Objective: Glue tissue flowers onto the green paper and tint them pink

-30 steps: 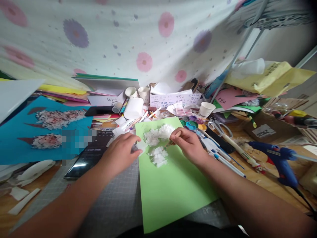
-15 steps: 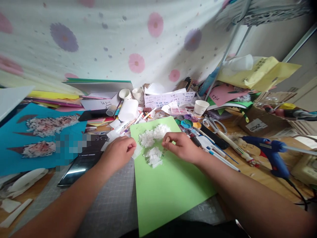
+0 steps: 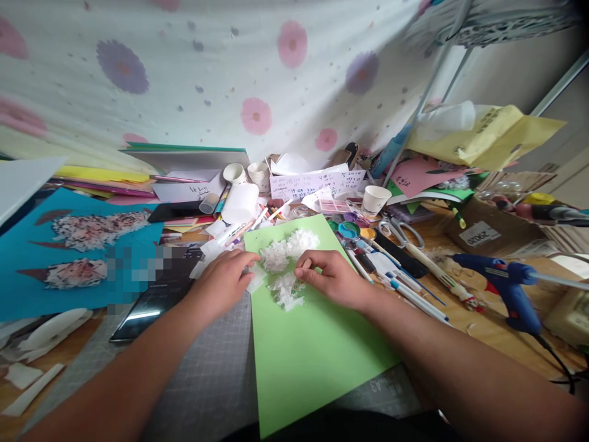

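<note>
The left hand curves, thumb and fingertips parted, beside a translucent white scrap at the left edge of the green sheet. Between the hands, white paper clumps lie on that sheet. The right hand, over the sheet, pinches a small tan stick just beside the lower clump.

Paper cups stand before flowered cloth.
</note>
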`<state>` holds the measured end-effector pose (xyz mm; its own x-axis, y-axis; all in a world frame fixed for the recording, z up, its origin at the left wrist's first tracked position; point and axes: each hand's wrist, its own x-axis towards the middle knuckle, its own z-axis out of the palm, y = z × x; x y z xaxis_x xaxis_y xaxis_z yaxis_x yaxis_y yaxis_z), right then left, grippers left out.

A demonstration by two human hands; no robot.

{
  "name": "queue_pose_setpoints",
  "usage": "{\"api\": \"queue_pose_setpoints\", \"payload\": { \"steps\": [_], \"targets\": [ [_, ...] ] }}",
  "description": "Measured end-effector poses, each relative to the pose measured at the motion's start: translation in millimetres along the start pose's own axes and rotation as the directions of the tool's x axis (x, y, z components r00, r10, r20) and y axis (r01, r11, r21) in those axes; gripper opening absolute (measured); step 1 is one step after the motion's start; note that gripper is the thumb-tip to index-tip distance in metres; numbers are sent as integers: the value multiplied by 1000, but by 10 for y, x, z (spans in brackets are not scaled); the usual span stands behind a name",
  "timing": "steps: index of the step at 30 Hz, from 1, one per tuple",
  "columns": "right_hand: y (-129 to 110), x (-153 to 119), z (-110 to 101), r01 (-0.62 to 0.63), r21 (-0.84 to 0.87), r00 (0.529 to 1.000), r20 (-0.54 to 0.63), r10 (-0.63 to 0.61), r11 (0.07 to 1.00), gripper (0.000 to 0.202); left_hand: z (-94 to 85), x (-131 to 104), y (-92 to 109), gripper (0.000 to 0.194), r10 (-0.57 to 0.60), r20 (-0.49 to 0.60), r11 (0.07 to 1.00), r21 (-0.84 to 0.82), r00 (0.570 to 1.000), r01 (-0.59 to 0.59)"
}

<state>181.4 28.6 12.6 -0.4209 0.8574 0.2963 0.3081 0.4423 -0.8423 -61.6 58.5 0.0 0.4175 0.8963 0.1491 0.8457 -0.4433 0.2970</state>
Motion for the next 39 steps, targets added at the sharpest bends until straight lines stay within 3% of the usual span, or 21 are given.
{"api": "queue_pose_setpoints", "payload": {
  "steps": [4,10,16,24,28,32,36,39],
  "targets": [
    [8,3,11,2,8,1000,-6,-2,1000,22,-6,14,59,32,-5,33,1000,5,999,5],
    [4,1,20,13,2,1000,1,-13,1000,22,-35,33,120,14,14,36,999,29,999,-15],
    [-11,5,11,4,10,1000,3,-5,1000,20,-64,14,117,15,77,26,995,57,997,-78],
    [-12,-5,8,4,20,1000,-9,-3,1000,20,-100,-15,63,12,57,30,996,66,998,-59],
    [-14,-2,-2,15,36,1000,-13,-15,999,21,-87,-21,105,30,-4,84,999,44,996,1],
    [-2,2,-44,26,43,999,-34,-25,999,23,-97,-4,158,11,15,114,999,29,993,-19],
    [23,4,-82,24,105,997,-76,-16,994,26,-121,-2,153,15,40,88,999,28,995,-42],
    [25,10,-98,22,237,994,-110,4,971,28,-145,-27,157,14,40,3,995,-89,999,-40]
  ]
}}
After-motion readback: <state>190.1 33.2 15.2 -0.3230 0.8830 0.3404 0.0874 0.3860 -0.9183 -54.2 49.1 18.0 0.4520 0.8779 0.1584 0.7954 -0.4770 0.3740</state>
